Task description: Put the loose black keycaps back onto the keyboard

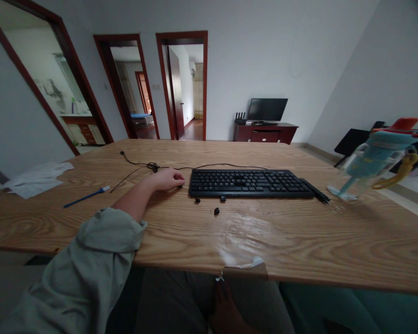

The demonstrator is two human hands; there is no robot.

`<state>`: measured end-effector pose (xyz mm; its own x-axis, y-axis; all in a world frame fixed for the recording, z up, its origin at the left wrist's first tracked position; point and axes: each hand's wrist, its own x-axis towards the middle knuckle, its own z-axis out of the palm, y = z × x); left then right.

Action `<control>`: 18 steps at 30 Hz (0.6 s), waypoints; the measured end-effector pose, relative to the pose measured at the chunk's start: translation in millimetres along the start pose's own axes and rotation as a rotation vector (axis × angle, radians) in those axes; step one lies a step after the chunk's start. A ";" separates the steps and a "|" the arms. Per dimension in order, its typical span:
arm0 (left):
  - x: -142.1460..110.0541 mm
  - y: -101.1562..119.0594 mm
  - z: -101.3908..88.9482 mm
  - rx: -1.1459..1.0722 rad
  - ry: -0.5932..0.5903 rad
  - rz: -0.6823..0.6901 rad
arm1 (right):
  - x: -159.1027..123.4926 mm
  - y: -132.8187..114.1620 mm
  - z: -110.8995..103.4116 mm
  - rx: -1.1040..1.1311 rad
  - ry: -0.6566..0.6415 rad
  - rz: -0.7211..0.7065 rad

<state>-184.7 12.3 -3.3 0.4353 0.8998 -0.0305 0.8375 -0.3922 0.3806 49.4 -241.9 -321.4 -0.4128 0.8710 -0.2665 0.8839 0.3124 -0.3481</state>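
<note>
Left hand curled, fingertips at small black piece just left of keyboard on table; pinching or touching, cannot tell. Right hand below table edge, fingers unclear. Light fingertip grip best, clear of loose keys

Home – bed beyond doorway, flat screen on cabinet.

You can read no text here with certainty. On your keyboard, the pale key legends are too small to make out, and so is the small pale mark at its top right edge. Any markings on the bottle, right of the keyboard, are blurred.
</note>
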 end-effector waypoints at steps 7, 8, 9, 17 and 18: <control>1.9 -2.1 1.1 -0.015 -0.016 0.012 | -10.2 -0.3 -14.8 -0.065 -0.097 -0.076; 1.5 -1.8 1.1 -0.014 -0.014 0.014 | -10.9 0.2 -17.3 -0.069 -0.081 -0.083; 1.1 -1.3 1.1 -0.015 -0.009 0.014 | -11.3 0.4 -19.9 -0.067 -0.057 -0.082; 0.2 3.4 0.8 -0.014 -0.008 0.004 | -1.4 -6.4 -38.5 -0.044 0.059 -0.017; 0.5 3.6 0.9 -0.005 -0.007 0.003 | 0.4 -8.5 -38.0 -0.054 0.057 -0.014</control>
<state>-181.2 11.2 -2.7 0.4406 0.8970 -0.0360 0.8344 -0.3944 0.3850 50.1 -229.7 -284.4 -0.4129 0.8863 -0.2098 0.8895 0.3429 -0.3022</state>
